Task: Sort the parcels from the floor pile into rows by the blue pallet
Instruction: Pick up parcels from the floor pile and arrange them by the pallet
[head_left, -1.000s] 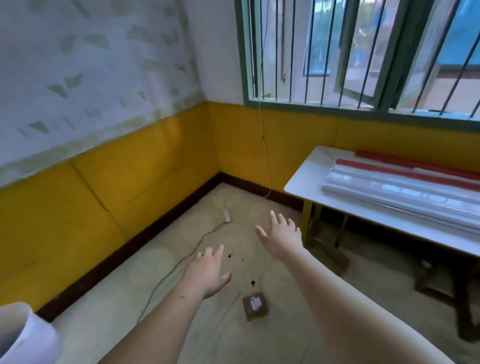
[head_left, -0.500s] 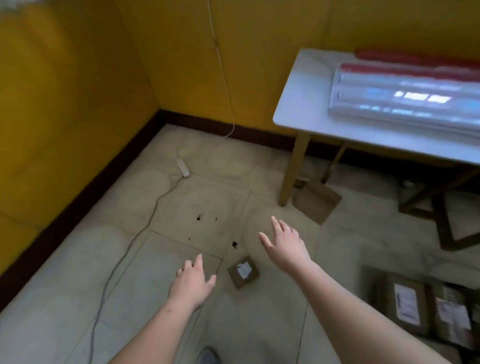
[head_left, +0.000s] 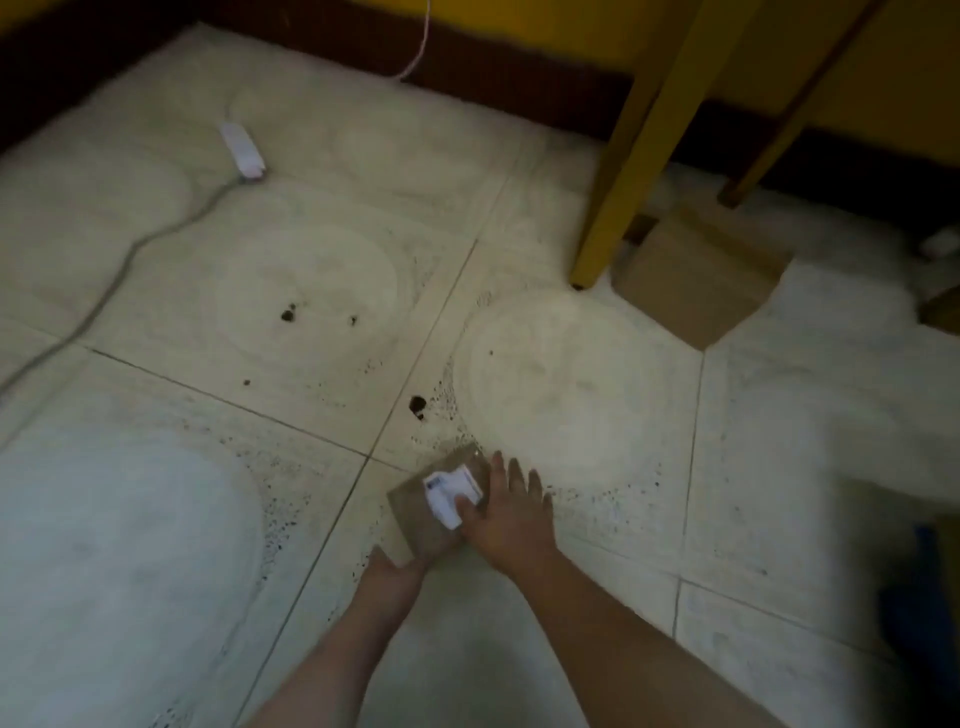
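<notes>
While lying on the floor, parcel (head_left: 435, 504) sits between both hands.

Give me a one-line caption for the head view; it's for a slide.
Both hands, left and right, close on a small labelled parcel lying on the tiled floor.

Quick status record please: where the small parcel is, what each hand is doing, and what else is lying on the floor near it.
parcel: small brown parcel with a white label, on the tiled floor
left hand: left hand at the parcel's near corner, fingers hidden under it
right hand: right hand on the parcel's right side, thumb on the label, fingers spread
nearby: larger cardboard box beside the yellow table leg; white power strip with its cord, far left
blue pallet: only a blurred blue edge at far right, not certain
</notes>
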